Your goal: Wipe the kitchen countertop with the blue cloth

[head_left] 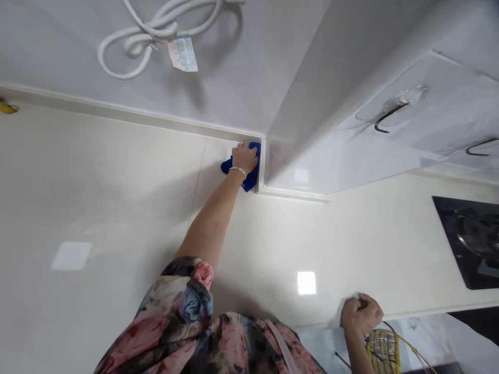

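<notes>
My left hand (pixel 245 157), with a silver bangle at the wrist, presses a blue cloth (pixel 251 179) into the corner where the counter meets the wall and a projecting pillar. Its fingers are bent over the cloth, which sticks out on both sides of the hand. Lower right, my right hand (pixel 362 313) rests in a loose fist on the front edge of the white countertop (pixel 117 202). Nothing shows in its fingers. Just below that wrist is a yellow and dark woven bag (pixel 382 350) with thin yellow handles.
A coiled white cable (pixel 136 39) with a paper tag (pixel 183 52) hangs on the back wall. Hooks (pixel 390 117) are fixed to the pillar's tiled side (pixel 331 150). At the right, a black gas hob (pixel 471 244) is set in the counter. Something yellow (pixel 8 107) lies far left.
</notes>
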A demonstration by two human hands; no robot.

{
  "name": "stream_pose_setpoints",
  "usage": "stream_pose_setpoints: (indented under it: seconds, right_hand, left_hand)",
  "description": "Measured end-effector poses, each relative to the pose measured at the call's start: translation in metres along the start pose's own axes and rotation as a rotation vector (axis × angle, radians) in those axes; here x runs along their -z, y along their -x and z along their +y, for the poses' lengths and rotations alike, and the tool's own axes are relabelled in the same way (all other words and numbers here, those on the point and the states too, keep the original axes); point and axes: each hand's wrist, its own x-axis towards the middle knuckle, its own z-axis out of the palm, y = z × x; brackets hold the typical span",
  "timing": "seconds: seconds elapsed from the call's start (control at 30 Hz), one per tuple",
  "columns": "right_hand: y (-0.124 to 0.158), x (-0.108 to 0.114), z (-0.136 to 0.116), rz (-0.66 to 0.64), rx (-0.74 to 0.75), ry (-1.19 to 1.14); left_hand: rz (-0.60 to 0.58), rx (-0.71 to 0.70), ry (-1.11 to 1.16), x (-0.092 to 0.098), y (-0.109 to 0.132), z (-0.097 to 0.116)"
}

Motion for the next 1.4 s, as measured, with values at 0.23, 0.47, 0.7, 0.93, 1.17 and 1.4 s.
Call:
stream_pose_setpoints:
  seconds: [0.23, 0.47, 0.7, 0.93, 1.17, 1.4]
  right_hand:
    - [-0.002, 0.004, -0.010, 0.103, 0.005, -0.019]
    - [-0.002, -0.002, -0.012, 0.107, 0.004, -0.079]
    - [0.002, -0.014, -0.008, 0.161, -0.034, -0.144]
    - [0.002, -0.024, -0.015, 0.212, -0.109, -0.204]
    - [0.003, -0.025, -0.024, 0.226, -0.130, -0.261]
    - [0.004, -0.023, -0.032, 0.240, -0.142, -0.273]
  left_hand:
    - [0.080, 0.048, 0.009, 0.001, -0.012, 0.001]
    - [0.051, -0.031, -0.079, 0.005, 0.033, -0.006]
    - [0.012, -0.092, -0.130, -0.005, 0.128, -0.003]
    - [-0.022, -0.089, -0.183, -0.014, 0.192, 0.015]
    - [-0.046, -0.062, -0.230, -0.017, 0.200, 0.046]
    - [-0.032, -0.030, -0.276, -0.032, 0.188, 0.078]
